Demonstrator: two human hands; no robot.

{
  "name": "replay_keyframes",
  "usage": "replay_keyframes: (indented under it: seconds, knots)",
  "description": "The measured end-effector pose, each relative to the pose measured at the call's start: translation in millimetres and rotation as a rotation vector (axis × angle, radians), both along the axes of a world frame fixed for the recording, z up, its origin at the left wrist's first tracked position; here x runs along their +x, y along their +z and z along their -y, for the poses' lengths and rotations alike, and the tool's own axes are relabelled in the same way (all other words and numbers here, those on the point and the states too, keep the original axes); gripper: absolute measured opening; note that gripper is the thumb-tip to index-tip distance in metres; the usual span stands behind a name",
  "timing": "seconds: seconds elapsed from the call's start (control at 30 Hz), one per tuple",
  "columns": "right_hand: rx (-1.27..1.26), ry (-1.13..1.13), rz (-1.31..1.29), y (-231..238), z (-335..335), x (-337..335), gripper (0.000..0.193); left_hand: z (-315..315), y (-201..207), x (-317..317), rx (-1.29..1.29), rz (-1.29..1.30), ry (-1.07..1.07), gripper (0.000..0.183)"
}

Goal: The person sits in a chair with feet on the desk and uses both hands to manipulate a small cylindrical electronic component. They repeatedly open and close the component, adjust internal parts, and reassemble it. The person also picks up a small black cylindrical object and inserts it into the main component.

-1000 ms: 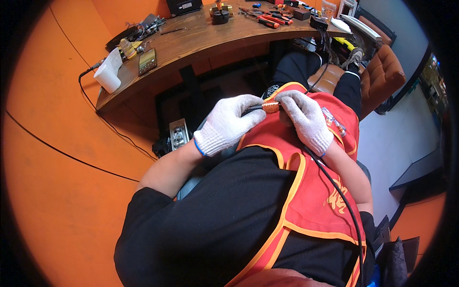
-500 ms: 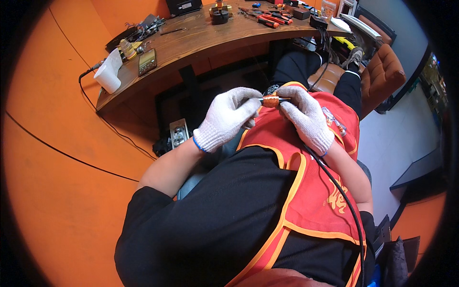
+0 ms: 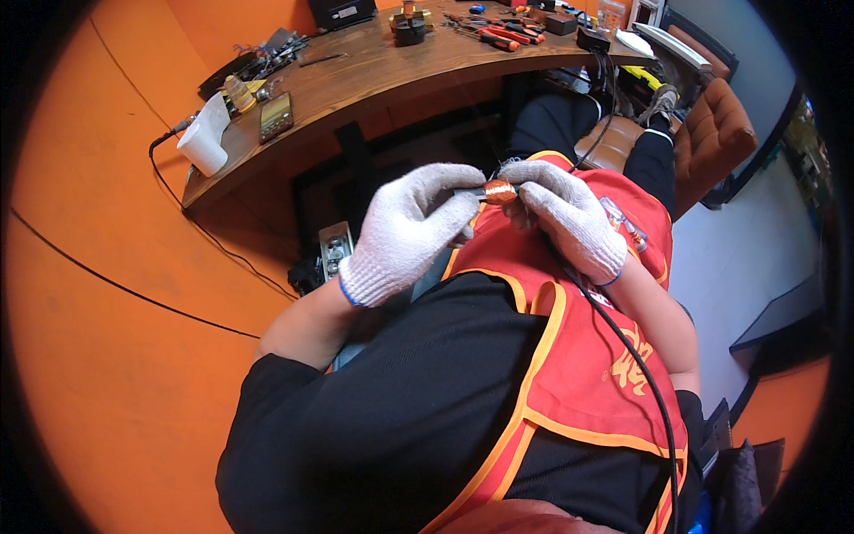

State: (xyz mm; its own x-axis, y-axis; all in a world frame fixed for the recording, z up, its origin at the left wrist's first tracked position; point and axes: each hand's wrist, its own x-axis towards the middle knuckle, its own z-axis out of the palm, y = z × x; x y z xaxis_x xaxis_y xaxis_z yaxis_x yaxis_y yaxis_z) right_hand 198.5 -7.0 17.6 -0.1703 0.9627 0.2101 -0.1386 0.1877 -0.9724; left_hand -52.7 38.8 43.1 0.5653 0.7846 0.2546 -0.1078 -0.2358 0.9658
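Note:
In front of me, above my red apron [image 3: 569, 356] with yellow edging, a small copper-wound motor armature [image 3: 499, 192] is held level between both hands. My left hand [image 3: 405, 222], in a white knit glove, is closed on the metal shaft at its left end, thumb and fingers pinching. My right hand [image 3: 574, 214], gloved the same way, pinches the opposite end, and its fingers hide most of that end. A pale streak shows along the copper-coloured middle.
A curved wooden table [image 3: 356, 80] stands ahead. On it are red-handled pliers [image 3: 498, 40], a phone [image 3: 276, 117] and a white paper roll [image 3: 204, 147]. A brown chair [image 3: 716, 129] stands to the right. A black cable [image 3: 636, 360] runs down my apron.
The armature has turned a little and shifted slightly left, now showing a wider pale streak. My left hand has moved slightly left and nearer. Both hands keep their grip.

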Motion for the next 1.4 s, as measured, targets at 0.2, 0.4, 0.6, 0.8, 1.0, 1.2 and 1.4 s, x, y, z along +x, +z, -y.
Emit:
replay_keyframes:
  seconds: [0.2,0.4,0.6,0.8,1.0,1.2,1.4]
  knots:
    - [-0.048,0.084,0.026,12.8,-1.2,-15.5,0.038,2.9,7.6,-28.0,-0.022,-0.091,0.074,0.036]
    - [-0.056,0.037,0.189,13.2,-5.3,-20.9,0.036,1.2,-28.9,-23.5,-0.179,-0.002,0.083,0.035]
    - [-0.073,0.065,0.237,8.4,-3.6,-8.9,0.04,-10.9,-44.8,-9.4,-0.109,0.029,0.04,0.033]
    - [-0.024,-0.054,0.244,1.7,-3.7,-14.5,0.037,-22.8,-51.4,-8.1,-0.209,0.044,-0.036,0.034]
    - [-0.161,-0.072,0.161,5.0,0.1,-9.7,0.036,-22.3,-56.8,-3.6,-0.043,0.059,0.062,0.033]
    - [-0.006,-0.105,0.148,-0.3,-2.2,-14.9,0.033,-23.2,-51.1,-9.6,-0.267,0.056,-0.025,0.032]
    - [-0.082,-0.023,0.227,8.0,2.2,-9.7,0.035,-22.7,-53.3,-3.9,-0.135,0.084,0.057,0.033]
